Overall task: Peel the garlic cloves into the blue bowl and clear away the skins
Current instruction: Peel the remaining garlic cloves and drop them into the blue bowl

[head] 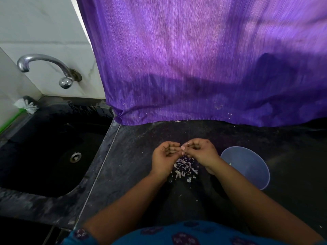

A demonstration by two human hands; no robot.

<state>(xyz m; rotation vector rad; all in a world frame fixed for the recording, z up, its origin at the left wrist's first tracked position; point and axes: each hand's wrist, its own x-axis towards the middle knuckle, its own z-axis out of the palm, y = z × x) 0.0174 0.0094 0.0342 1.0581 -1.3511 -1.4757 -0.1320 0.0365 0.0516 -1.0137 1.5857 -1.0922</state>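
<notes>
Skins point(184, 167) lie heaped in the lower centre of the frame, a loose pile of thin, papery flakes, white with a purplish tinge, on the dark countertop point(141, 147) right under my wrists. That heap tells me I am well into the peeling. The blue bowl point(247, 167) sits just right of my right wrist, round, smooth and plastic-looking; I can make out one pale bit inside near its left wall, probably a peeled clove, but my forearm hides much of the inside, so I cannot count what is in there.

My left hand point(164, 156) is cupped palm-up with its fingers curled; whether it holds a clove I cannot tell. My right hand point(200, 151) is beside it, fingertips bent in toward the left, seemingly pinching something small and pale, though it is too tiny to be sure.

What is left, as I judge it: finish this clove, drop it in the bowl, then gather the skins, including the stray flecks scattered toward the bottom of the frame and a few on the ribbed purple cloth point(194, 59) hanging across the upper right. A black sink point(53, 147) fills the left, with a curved chrome tap point(44, 66) in the upper left.
</notes>
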